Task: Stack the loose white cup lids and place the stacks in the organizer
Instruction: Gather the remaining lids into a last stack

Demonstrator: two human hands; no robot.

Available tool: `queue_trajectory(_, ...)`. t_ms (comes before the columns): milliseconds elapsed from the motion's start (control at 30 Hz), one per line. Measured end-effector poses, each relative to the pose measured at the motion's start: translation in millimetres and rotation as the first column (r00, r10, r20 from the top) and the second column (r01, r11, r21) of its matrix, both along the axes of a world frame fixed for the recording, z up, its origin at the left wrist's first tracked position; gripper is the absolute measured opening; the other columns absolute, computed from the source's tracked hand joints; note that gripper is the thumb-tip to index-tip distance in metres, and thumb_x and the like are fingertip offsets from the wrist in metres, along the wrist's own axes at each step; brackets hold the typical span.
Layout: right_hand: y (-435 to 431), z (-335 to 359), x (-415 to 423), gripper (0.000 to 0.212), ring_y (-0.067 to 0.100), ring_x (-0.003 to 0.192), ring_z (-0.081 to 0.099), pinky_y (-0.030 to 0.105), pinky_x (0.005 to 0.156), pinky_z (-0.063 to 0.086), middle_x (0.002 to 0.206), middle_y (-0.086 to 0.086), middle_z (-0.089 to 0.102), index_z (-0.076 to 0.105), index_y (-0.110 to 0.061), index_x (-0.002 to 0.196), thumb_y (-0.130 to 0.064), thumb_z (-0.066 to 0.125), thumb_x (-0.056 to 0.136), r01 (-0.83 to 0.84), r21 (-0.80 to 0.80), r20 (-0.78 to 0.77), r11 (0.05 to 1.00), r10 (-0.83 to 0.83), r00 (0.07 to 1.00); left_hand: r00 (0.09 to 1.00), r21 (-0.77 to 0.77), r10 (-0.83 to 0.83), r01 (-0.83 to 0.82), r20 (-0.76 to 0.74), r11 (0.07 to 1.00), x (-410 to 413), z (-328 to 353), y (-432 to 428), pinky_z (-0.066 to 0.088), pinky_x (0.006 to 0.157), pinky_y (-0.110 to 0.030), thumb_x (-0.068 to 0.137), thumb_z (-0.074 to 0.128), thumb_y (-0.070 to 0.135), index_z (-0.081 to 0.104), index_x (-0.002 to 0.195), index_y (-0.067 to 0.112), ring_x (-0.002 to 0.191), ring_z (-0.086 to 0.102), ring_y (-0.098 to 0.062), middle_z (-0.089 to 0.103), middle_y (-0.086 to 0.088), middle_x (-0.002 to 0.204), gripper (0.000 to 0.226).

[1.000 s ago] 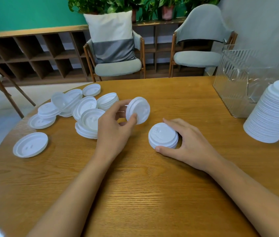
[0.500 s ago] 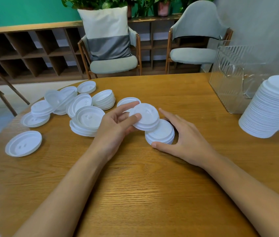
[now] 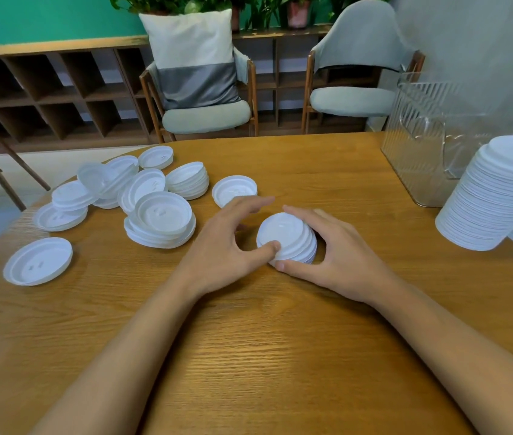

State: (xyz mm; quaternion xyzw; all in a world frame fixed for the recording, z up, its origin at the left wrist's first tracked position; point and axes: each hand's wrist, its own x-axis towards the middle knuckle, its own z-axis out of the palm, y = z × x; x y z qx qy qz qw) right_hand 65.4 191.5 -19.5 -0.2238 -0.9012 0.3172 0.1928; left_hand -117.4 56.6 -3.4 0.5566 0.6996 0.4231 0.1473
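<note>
At frame centre, the right hand (image 3: 340,259) cupped a short lid stack (image 3: 288,238). The left hand (image 3: 227,246), fingers loosely spread, thumbed its rim. Stacking was under way; more loose lids (image 3: 161,216) at left probably came next.

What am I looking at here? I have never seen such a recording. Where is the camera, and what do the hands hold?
There is no machine: a person works with bare hands. One camera, worn on the head, looks down, so the picture is the person's own view. On the wooden table lie loose white cup lids at the left, a tall lid stack at the right, and a clear ribbed organizer behind it. The right hand curls round a small lid stack in the middle. The left hand is relaxed; its thumb touches that stack's edge.
</note>
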Motion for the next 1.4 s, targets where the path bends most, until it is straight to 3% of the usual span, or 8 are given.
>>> queue_trajectory(100, -1.2, 1.6, -0.5, 0.092, 0.000, 0.127, 0.050, 0.030, 0.110, 0.042, 0.134, -0.021, 0.055, 0.042, -0.039, 0.156, -0.059, 0.085, 0.078, -0.010, -0.002, -0.007, 1.000, 0.010, 1.000, 0.992, -0.035, -0.077, 0.080, 0.097, 0.996, -2.3, 1.4, -0.1, 0.050, 0.109, -0.031, 0.084, 0.082, 0.015, 0.058, 0.146, 0.032, 0.130, 0.058, 0.001, 0.068, 0.017, 0.134, 0.068)
queue_trajectory(300, -4.3, 3.0, -4.7, 0.112, -0.001, 0.138, 0.037, 0.025, 0.113, 0.031, 0.150, -0.021, 0.046, 0.034, -0.041, 0.160, -0.068, 0.086, 0.066, 0.014, -0.009, 0.011, 1.000, -0.014, 1.000, 0.994, 0.045, 0.080, -0.076, -0.079, 0.996, 4.7, -1.1, 3.7, 0.055, 0.083, -0.026, 0.069, 0.087, 0.060, 0.072, 0.128, 0.033, 0.101, 0.064, -0.007, 0.067, 0.014, 0.103, 0.066)
queue_trajectory(600, -3.1, 2.8, -5.2, 0.116, -0.004, 0.124, 0.044, 0.002, 0.096, 0.032, 0.136, -0.017, 0.054, 0.039, -0.029, 0.160, -0.065, 0.089, 0.062, 0.005, -0.010, 0.035, 1.000, -0.005, 0.999, 0.973, 0.067, 0.169, -0.160, -0.157, 0.985, 15.0, -3.8, 11.4, 0.042, 0.069, -0.014, 0.062, 0.090, 0.066, 0.073, 0.099, 0.029, 0.084, 0.060, -0.008, 0.062, 0.011, 0.087, 0.055)
queue_trajectory(833, -3.5, 4.1, -5.0, 0.119, 0.005, 0.132, 0.044, 0.028, 0.110, 0.037, 0.143, -0.017, 0.051, 0.036, -0.028, 0.162, -0.071, 0.085, 0.063, 0.008, -0.010, 0.088, 1.000, -0.007, 0.996, 0.976, 0.045, 0.175, -0.171, -0.128, 0.984, 18.1, -5.8, 11.9, 0.046, 0.069, -0.019, 0.060, 0.092, 0.066, 0.069, 0.095, 0.026, 0.083, 0.059, -0.009, 0.062, 0.012, 0.086, 0.057)
queue_trajectory(1033, -5.0, 4.0, -5.7, 0.119, 0.007, 0.136, 0.042, 0.029, 0.114, 0.035, 0.144, -0.015, 0.050, 0.035, -0.023, 0.163, -0.071, 0.083, 0.065, 0.010, -0.004, 0.101, 1.000, -0.009, 0.995, 0.975, -0.004, 0.181, -0.183, -0.130, 0.983, 20.1, -8.4, 11.6, 0.051, 0.073, -0.036, 0.055, 0.081, 0.077, 0.063, 0.095, 0.031, 0.085, 0.057, -0.005, 0.060, 0.014, 0.090, 0.064)
queue_trajectory(1167, -5.5, 3.0, -4.9, 0.111, 0.008, 0.138, 0.040, 0.029, 0.115, 0.033, 0.147, -0.015, 0.049, 0.034, -0.023, 0.163, -0.067, 0.082, 0.073, 0.018, 0.009, 0.096, 1.000, -0.019, 0.995, 0.980, -0.011, 0.149, -0.152, -0.131, 0.988, 14.2, -7.2, 9.9, 0.047, 0.071, -0.025, 0.057, 0.079, 0.080, 0.067, 0.098, 0.031, 0.083, 0.058, -0.005, 0.062, 0.013, 0.090, 0.065)
queue_trajectory(1267, -5.6, 2.6, -5.1, 0.108, 0.010, 0.143, 0.038, 0.034, 0.120, 0.032, 0.151, -0.015, 0.046, 0.032, -0.026, 0.164, -0.068, 0.079, 0.077, 0.027, 0.021, 0.099, 0.999, -0.029, 0.995, 0.985, 0.100, 0.134, -0.124, -0.108, 0.987, 4.2, -6.5, 8.2, 0.041, 0.072, -0.015, 0.086, 0.063, 0.070, 0.073, 0.102, 0.029, 0.088, 0.061, -0.006, 0.068, 0.012, 0.094, 0.046)
queue_trajectory(1400, -4.4, 2.7, -4.9, 0.104, 0.010, 0.147, 0.033, 0.034, 0.123, 0.028, 0.153, -0.017, 0.043, 0.029, -0.029, 0.164, -0.066, 0.077, 0.080, 0.034, 0.029, 0.106, 0.999, -0.037, 0.994, 0.925, 0.232, 0.279, -0.221, -0.258, 0.947, -10.0, -12.8, 18.4, 0.046, 0.091, -0.022, 0.108, 0.055, 0.028, 0.072, 0.121, 0.015, 0.108, 0.064, -0.012, 0.072, 0.004, 0.116, 0.025)
